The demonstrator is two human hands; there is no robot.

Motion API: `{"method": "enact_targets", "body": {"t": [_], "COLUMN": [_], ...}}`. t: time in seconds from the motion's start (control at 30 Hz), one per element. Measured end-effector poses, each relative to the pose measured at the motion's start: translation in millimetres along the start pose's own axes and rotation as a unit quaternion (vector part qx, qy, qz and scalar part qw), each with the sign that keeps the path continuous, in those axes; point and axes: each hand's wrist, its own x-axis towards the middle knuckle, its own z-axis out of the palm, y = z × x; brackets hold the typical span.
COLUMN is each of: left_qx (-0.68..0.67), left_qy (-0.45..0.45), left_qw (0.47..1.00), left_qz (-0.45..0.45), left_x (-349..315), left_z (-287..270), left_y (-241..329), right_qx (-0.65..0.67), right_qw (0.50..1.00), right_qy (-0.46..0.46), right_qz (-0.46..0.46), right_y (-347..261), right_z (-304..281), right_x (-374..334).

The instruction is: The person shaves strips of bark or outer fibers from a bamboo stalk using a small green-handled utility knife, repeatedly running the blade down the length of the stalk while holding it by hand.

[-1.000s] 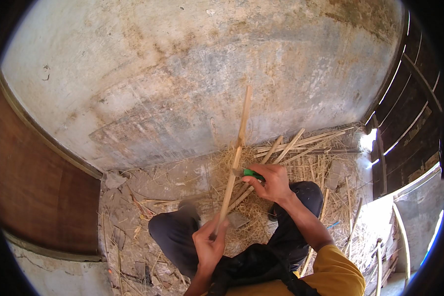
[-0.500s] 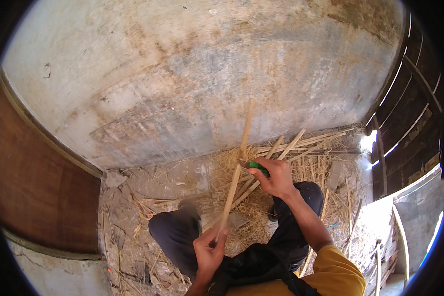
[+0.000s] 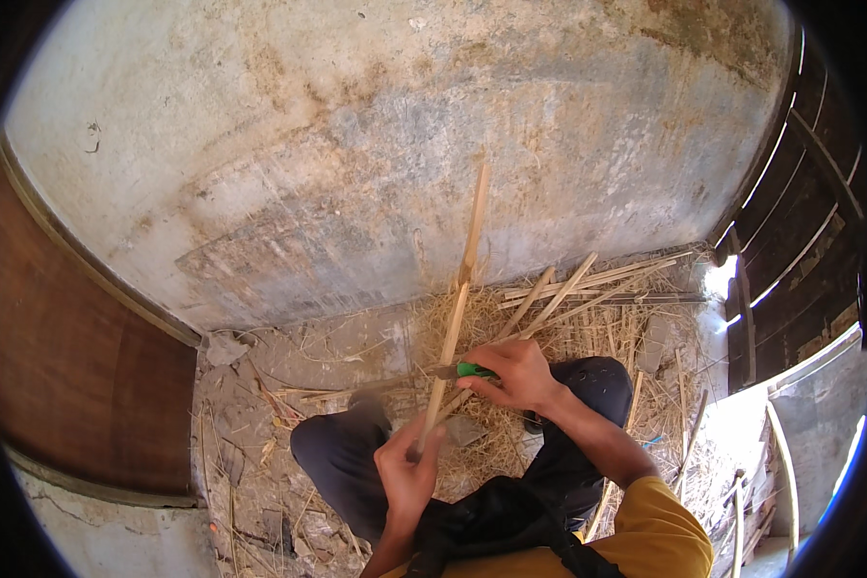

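A long, pale bamboo strip [image 3: 453, 332] slants up and away from me, with a darker joint partway along it. My left hand [image 3: 407, 474] is closed around its near end, between my knees. In my right hand [image 3: 518, 374] is a knife with a green handle [image 3: 474, 370], gripped in closed fingers. The blade, short in view, lies against the strip a little beyond my left hand. Most of the handle is hidden by my fingers.
Several bamboo strips [image 3: 573, 284] lie by the foot of the stained wall [image 3: 433, 164]. Curly shavings [image 3: 472, 443] cover the floor between my legs. A brown wooden panel [image 3: 87, 356] is at the left, and dark slatted boards [image 3: 790, 193] stand at the right.
My right hand with the knife has come down the strip toward my left hand. The strip's far end has shifted up and slightly left. The left hand has barely moved.
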Motion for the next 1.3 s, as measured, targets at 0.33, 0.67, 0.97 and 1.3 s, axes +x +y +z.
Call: {"method": "enact_targets", "body": {"t": [0.33, 0.67, 0.97, 1.3], "left_qx": [-0.008, -0.029, -0.03, -0.01], "left_qy": [0.024, 0.028, 0.027, 0.02], "left_qw": [1.0, 0.999, 0.999, 1.0], "left_qz": [-0.009, -0.017, -0.014, -0.008], "left_x": [11.1, 11.1, 9.0, 4.1], "left_z": [5.6, 6.9, 6.1, 2.5], "left_y": [13.7, 26.3, 25.0, 22.4], "right_qx": [-0.017, -0.053, -0.067, -0.08], "right_qw": [1.0, 0.998, 0.997, 0.995], "right_qy": [0.011, 0.04, 0.042, 0.05], "right_qz": [-0.01, 0.002, 0.014, 0.022], "right_y": [-9.1, -15.7, -18.8, -18.6], "right_z": [5.1, 2.8, 2.1, 2.6], "right_x": [0.3, 2.9, 2.7, 2.5]}}
